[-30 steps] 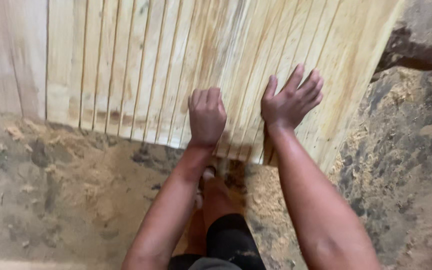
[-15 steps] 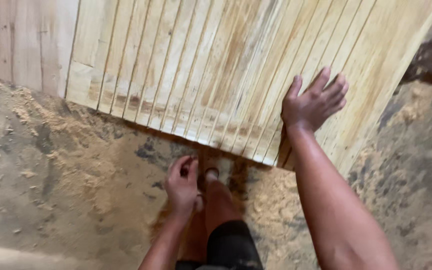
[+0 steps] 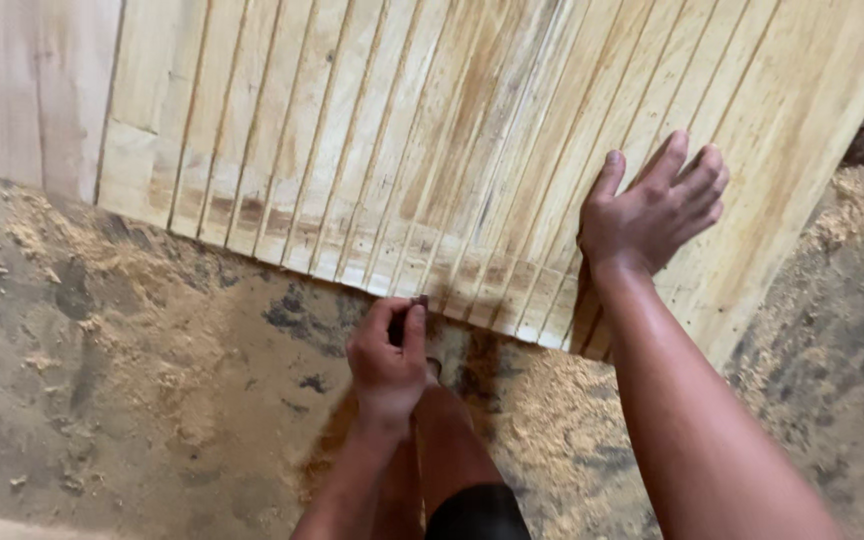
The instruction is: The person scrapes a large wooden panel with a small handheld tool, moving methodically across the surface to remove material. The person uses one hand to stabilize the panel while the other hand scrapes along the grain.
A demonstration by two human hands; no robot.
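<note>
Two bare hands work a stack of thin pale wooden slats [image 3: 432,150] standing on edge, leaning across the frame from 9 to 3 o'clock, lower ends resting on the sawdust-covered floor [image 3: 122,380]. Right hand [image 3: 652,215] at 2 o'clock lies flat against the slat faces, fingers spread and extended, palm pressing the outer boards near their bottom right corner. Left hand [image 3: 387,350] at 6 o'clock sits curled just under the slats' bottom edge, fingertips bunched together, seemingly pinching the end of one slat; exact contact is hard to tell. A bare leg [image 3: 447,450] shows at 6 o'clock right behind that hand, with dark shorts [image 3: 477,515] at the bottom edge. Wider plank [image 3: 22,90] stands at 10 o'clock, left of the stack.

Handling judgement: each slat looks light, stiff along its length but thin enough to flex or snap if levered sideways; as a bundle they are likely heavy and prone to fanning out or toppling. Surfaces look rough-sawn, so not slippery, splinters likely. Best hold seems to be the bottom end edge for picking one out, with a flat palm bracing the rest.
</note>
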